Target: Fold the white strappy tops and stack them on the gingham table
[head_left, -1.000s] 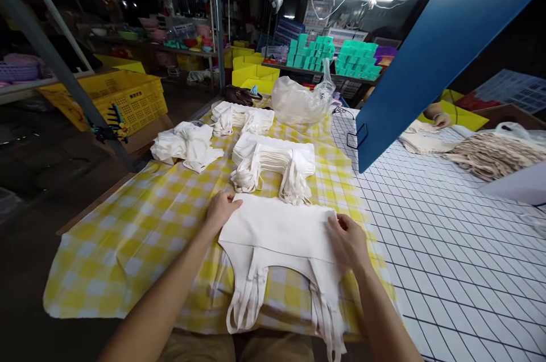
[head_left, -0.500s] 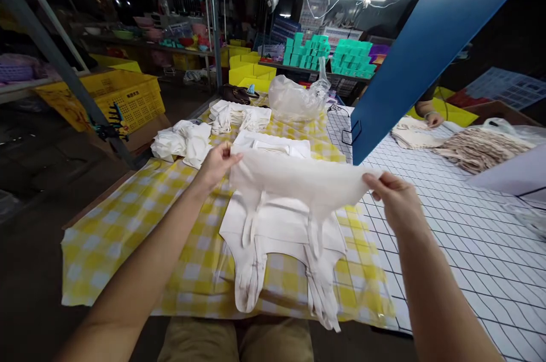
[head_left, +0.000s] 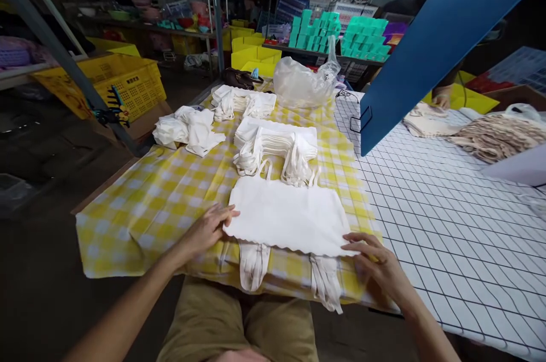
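A white strappy camisole (head_left: 288, 217) lies spread out flat, its scalloped hem toward me and its thin straps pointing away. My left hand (head_left: 213, 224) pinches the hem's left corner, fingertips on the cloth. At the right corner, my right hand (head_left: 375, 254) has its fingers closed on the hem, with the thumb partly hidden. Beneath this camisole are more white garments, whose bunched straps (head_left: 255, 265) hang out toward the table's front edge. Just beyond lies a neat stack of folded white camisoles (head_left: 277, 137), straps facing me.
A yellow checked cloth (head_left: 140, 214) covers the table. Farther back are white garment piles (head_left: 187, 129) and a clear plastic bag (head_left: 302, 83). A blue panel (head_left: 426, 61) slants over the white grid-patterned surface (head_left: 426, 197) at right, where another person's hand (head_left: 441, 98) is near beige garments (head_left: 503, 134).
Both hands have come down and toward me, bringing the camisole from the air to flat on the pile. Its straps now point away instead of dangling.
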Demonstrator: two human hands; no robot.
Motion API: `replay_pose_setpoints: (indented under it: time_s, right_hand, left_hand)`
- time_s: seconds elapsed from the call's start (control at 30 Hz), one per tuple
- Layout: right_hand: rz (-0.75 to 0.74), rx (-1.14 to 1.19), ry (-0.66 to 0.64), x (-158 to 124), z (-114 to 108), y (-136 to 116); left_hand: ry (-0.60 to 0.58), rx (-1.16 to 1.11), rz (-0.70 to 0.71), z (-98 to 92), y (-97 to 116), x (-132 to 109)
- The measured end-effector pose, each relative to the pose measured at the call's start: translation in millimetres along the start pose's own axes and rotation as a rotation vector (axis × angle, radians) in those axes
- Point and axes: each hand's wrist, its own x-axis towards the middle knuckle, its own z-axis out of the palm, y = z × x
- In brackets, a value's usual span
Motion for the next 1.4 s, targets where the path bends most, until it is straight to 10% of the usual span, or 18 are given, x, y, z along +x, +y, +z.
replay_pose_setpoints:
  time_s: [0.67,1.07,1.27,1.4]
  right_hand:
    - [-0.085,0.032,0.178,-1.8,3.8,1.1]
    - [-0.250,0.376,0.766,106.8,-28.3,-104.1]
    - [-0.166,0.440,0.745,188.5,-36.4,-135.0]
    - [-0.103,0.379,0.626,271.1,-28.4,-108.9]
  left_hand:
    - [0.090,-0.086,0.075,-0.6,-6.7,3.9]
    - [0.590,-0.428,0.108,-93.8,65.2,104.9]
    - [0.605,-0.489,0.155,-122.7,51.9,199.1]
    - [0.635,0.010,-0.102,-120.0,26.4,275.8]
